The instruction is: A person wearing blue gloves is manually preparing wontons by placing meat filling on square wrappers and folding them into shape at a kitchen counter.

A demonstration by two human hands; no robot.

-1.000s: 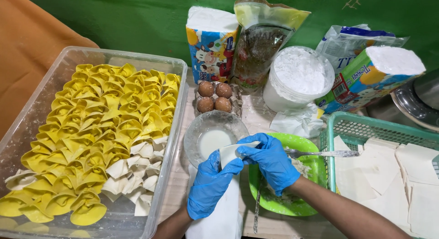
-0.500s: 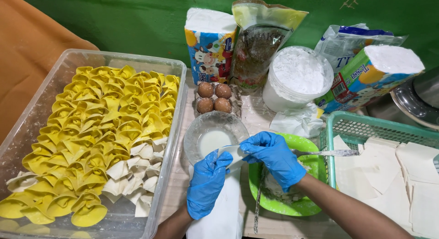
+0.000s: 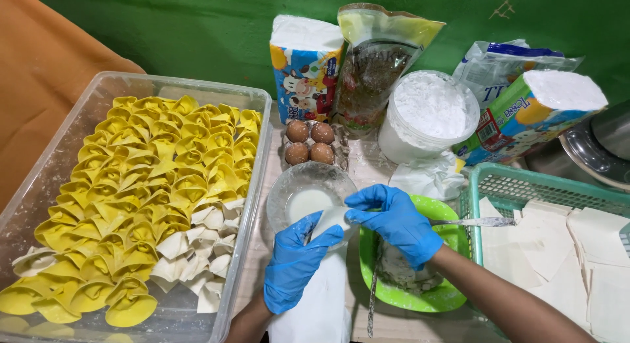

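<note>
Both hands wear blue gloves. My left hand [image 3: 293, 259] and my right hand [image 3: 394, 219] pinch one white dumpling wrapper [image 3: 330, 219] between their fingertips, just over the near rim of a glass bowl [image 3: 289, 185] of white liquid. Under my right hand lies a green plate [image 3: 438, 210] with pale filling and a metal utensil [image 3: 476, 221] resting across it. A second utensil [image 3: 372, 303] sticks out of the plate toward me.
A clear plastic tub [image 3: 252, 179] on the left holds several folded yellow and white dumplings. A teal basket [image 3: 518, 185] on the right holds square wrappers. Behind stand brown eggs [image 3: 309, 142], a tub of white flour [image 3: 428, 113], bags and cartons. A white cloth [image 3: 318, 307] lies near me.
The hands stayed over the bowl's rim and shifted only slightly; the fingers kept working the white wrapper, which now shows more between the fingertips.
</note>
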